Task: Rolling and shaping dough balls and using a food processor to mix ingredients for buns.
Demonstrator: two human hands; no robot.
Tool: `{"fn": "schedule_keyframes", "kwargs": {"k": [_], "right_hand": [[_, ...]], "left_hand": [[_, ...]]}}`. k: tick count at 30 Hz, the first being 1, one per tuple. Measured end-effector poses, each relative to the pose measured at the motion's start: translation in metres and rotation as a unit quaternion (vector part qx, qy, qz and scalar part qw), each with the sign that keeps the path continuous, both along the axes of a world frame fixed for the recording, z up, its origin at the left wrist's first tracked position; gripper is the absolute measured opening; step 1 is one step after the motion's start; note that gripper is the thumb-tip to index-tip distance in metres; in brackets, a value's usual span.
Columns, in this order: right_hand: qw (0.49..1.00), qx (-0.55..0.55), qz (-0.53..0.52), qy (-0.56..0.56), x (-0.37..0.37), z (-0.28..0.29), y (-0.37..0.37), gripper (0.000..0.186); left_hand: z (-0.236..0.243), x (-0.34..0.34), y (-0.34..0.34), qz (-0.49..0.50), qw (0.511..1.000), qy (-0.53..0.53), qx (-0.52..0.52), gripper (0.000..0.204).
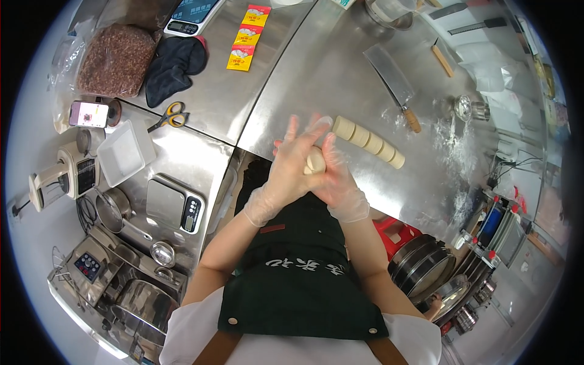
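Observation:
Between my two hands, both in clear plastic gloves, sits a pale round piece of dough [315, 161]. My left hand [288, 163] presses it from the left, its fingers pointing away from me. From the right, my right hand [336, 176] cups the same piece, its thumb side against it. The dough's underside is hidden by the palms. Just beyond my right fingertips, a row of several cut dough pieces [368, 142] lies on the steel table [304, 79], running off to the right.
A cleaver [392, 76] with a wooden handle lies beyond the dough row, near scattered flour [453, 152]. Scissors [171, 115], a white tray [126, 153] and a kitchen scale [174, 204] are on the left. Yellow sachets [248, 38] and a bag of reddish-brown filling [115, 61] lie farther back.

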State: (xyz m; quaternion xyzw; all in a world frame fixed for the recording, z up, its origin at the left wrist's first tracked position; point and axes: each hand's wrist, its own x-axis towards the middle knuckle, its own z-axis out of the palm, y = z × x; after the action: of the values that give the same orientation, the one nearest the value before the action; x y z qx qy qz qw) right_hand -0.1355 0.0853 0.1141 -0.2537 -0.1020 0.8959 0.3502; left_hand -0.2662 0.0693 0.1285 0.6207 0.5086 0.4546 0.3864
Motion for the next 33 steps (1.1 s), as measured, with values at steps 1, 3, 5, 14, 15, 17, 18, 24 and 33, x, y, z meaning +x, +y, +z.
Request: {"fn": "schedule_keyframes", "kwargs": {"k": [1, 3, 5, 14, 15, 17, 18, 24, 33], "right_hand": [[0.998, 0.038, -0.032, 0.027, -0.005, -0.003, -0.003, 0.066], [0.983, 0.145, -0.098, -0.059, -0.018, -0.003, -0.014, 0.065], [0.945, 0.249, -0.159, -0.142, -0.023, 0.001, -0.019, 0.064], [0.999, 0.022, 0.03, -0.033, -0.002, 0.011, 0.003, 0.074], [0.998, 0.029, 0.011, 0.048, -0.004, 0.004, 0.002, 0.07], [0.993, 0.059, -0.096, -0.029, -0.022, 0.017, -0.017, 0.067], [0.969, 0.09, -0.203, -0.108, -0.03, 0.028, -0.022, 0.065], [0.99, 0.071, -0.027, -0.121, 0.005, 0.027, -0.003, 0.076], [0.961, 0.129, -0.196, -0.144, -0.029, 0.032, -0.02, 0.07]], "left_hand": [[-0.006, 0.002, -0.003, 0.0, 1.0, 0.0, 0.0, 0.064], [-0.016, 0.006, -0.011, -0.005, 0.956, -0.276, -0.099, 0.062], [-0.023, 0.015, -0.019, -0.003, 0.903, -0.405, -0.144, 0.06], [0.002, 0.003, -0.001, -0.023, 0.997, -0.044, -0.066, 0.062], [-0.002, 0.006, -0.004, -0.024, 0.997, -0.045, -0.066, 0.062], [-0.016, 0.011, -0.011, -0.004, 0.971, -0.236, -0.047, 0.065], [-0.017, 0.018, -0.014, -0.001, 0.971, -0.236, -0.047, 0.065], [0.005, 0.005, -0.002, 0.036, 0.987, 0.145, 0.061, 0.088], [-0.016, 0.026, -0.014, 0.094, 0.935, -0.326, -0.105, 0.053]]}}
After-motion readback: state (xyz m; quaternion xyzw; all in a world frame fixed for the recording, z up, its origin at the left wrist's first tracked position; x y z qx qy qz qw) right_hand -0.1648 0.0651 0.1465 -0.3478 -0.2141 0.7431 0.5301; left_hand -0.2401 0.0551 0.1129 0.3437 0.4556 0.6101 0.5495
